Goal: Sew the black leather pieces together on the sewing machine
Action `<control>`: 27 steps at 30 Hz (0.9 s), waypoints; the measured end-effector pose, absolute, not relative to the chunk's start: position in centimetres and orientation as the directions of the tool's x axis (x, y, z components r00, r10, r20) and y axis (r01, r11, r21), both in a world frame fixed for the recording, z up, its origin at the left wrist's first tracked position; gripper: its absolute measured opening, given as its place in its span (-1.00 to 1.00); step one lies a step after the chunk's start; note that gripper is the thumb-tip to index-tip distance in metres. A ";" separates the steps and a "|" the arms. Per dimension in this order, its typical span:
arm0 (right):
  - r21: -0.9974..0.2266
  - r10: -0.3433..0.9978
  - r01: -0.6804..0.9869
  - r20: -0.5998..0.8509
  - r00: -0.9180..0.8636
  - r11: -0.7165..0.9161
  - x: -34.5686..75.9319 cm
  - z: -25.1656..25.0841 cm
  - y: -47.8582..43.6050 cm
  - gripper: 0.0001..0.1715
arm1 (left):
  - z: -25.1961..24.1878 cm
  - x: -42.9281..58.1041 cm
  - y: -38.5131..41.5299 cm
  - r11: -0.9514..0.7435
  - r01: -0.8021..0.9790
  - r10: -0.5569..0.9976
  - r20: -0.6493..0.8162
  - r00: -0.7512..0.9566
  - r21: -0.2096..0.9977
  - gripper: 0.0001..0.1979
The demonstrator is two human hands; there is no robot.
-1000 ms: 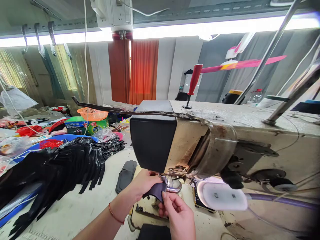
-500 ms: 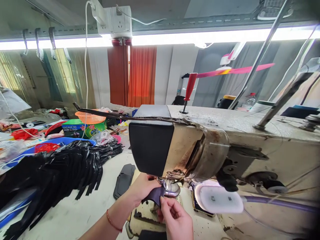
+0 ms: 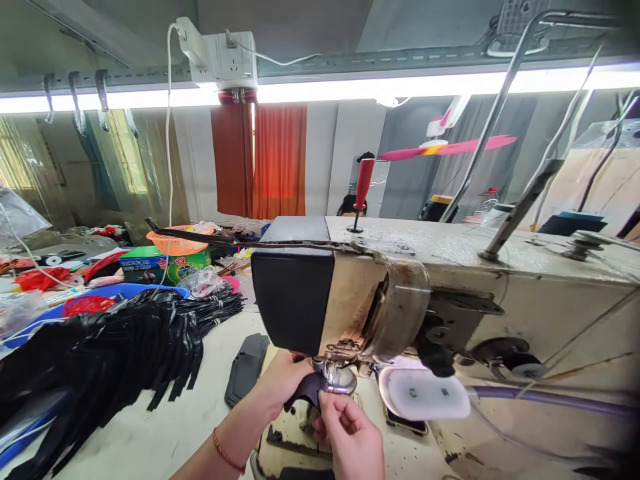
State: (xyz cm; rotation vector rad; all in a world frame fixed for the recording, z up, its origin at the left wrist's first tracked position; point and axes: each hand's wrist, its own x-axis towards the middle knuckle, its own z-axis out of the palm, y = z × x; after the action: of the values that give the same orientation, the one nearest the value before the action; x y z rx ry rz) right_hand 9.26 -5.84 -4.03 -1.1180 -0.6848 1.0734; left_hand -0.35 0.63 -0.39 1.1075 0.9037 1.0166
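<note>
A small dark piece of leather-like material (image 3: pixel 309 388) lies at the needle area of a sewing machine (image 3: pixel 300 300). My left hand (image 3: pixel 283 381) is closed on its left side, thumb on top, with the other fingertips partly hidden behind the piece and the machine head. Pinched between the thumb and finger of my right hand (image 3: pixel 350 427) is the near right edge of the same piece. The metal presser area (image 3: pixel 340 379) of the machine is just beyond my fingers, and the needle itself cannot be made out.
Black strips (image 3: pixel 125 353) hang in a heap on the left, beside a blue basin (image 3: pixel 115 291). Dark flat pieces (image 3: pixel 246 370) lie stacked left of the machine. A lit white lamp (image 3: pixel 425 393) sits right of my hands. A red-handled screwdriver (image 3: pixel 364 183) stands on the machine top.
The view has shifted slightly, so the machine appears a little further left and lower. Both hands keep their hold on the dark piece, almost in the same place.
</note>
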 end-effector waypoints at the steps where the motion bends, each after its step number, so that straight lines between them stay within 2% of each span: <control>1: -0.942 0.928 -0.330 -0.069 0.365 0.060 9.3 -4.0 -5.9 -0.47 | -0.4 -0.3 0.6 0.125 -0.182 0.956 -0.069 0.286 0.975 -0.67; 7: -0.950 0.943 -0.310 -0.065 0.327 0.042 9.7 -4.0 -5.9 -0.47 | 0.0 -0.6 0.6 0.042 -0.126 0.958 -0.004 0.288 0.991 -0.73; 16: -0.973 0.955 -0.225 -0.022 0.295 0.047 10.1 -4.6 -6.0 -0.47 | 0.4 -1.4 0.7 -0.058 0.029 0.943 0.045 0.328 0.998 -0.70; 22: -0.996 0.968 -0.070 0.037 0.249 0.056 10.7 -5.1 -5.6 -0.53 | 0.5 -1.9 0.4 -0.179 0.263 0.964 0.116 0.240 0.948 -0.85; 27: -0.986 0.975 0.129 0.131 0.178 0.109 10.3 -6.8 -6.4 -0.59 | -0.3 -3.8 -2.6 -0.227 0.454 0.973 0.185 0.136 0.861 -0.88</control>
State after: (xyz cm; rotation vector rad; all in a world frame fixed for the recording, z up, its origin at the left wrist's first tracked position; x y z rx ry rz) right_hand 10.25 -6.40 -6.80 -1.2868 -1.2088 0.9252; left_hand -3.79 -2.55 -0.33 1.7717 1.3781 1.0284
